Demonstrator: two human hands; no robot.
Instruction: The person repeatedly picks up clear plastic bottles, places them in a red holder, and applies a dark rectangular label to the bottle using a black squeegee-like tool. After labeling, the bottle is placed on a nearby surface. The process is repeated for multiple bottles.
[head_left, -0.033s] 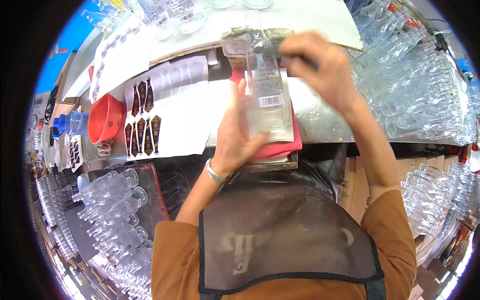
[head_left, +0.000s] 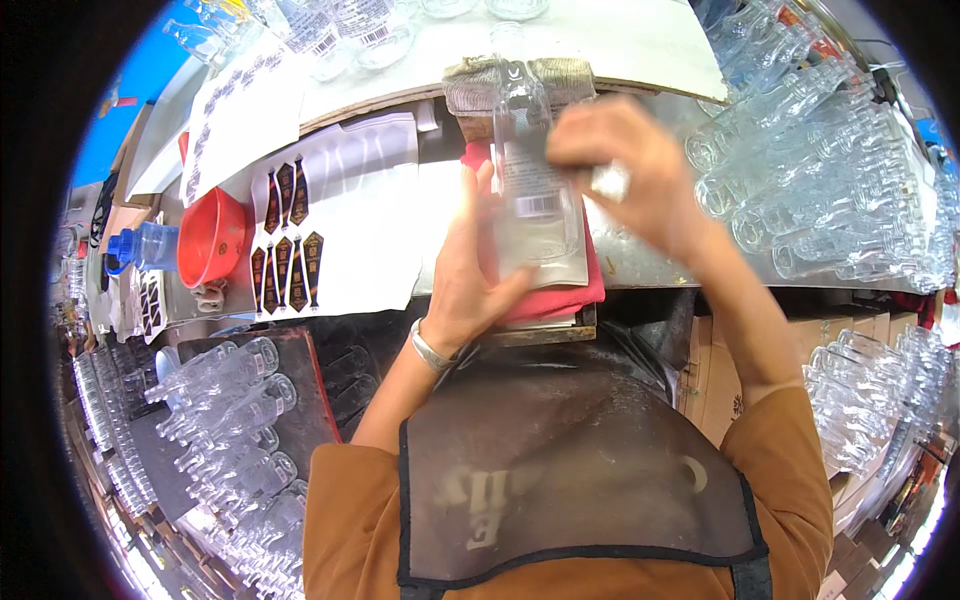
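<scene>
A clear glass bottle (head_left: 540, 235) lies with its neck away from me and its base toward me. Its neck rests on a folded, stained cloth (head_left: 470, 88), and its body lies over a pink cloth (head_left: 575, 293) and white paper. My left hand (head_left: 468, 255) holds the bottle, fingers along its left side and thumb at the base. My right hand (head_left: 630, 165), smeared by motion, is closed over the bottle's right side, by the printed text and barcode. A small dark thing seems to be in its fingers, too blurred to name.
On the left lie a sheet of dark tie-shaped stickers (head_left: 285, 230), a red bowl (head_left: 212, 238) and a blue-capped plastic bottle (head_left: 150, 247). Many clear bottles (head_left: 830, 170) are piled on the right. More bottles (head_left: 235, 420) lie lower left, and cardboard boxes (head_left: 705, 380) stand under the bench.
My right hand has moved a little left and toward me, down along the bottle, and now covers part of its printed side. My left hand and the bottle have stayed in place.
</scene>
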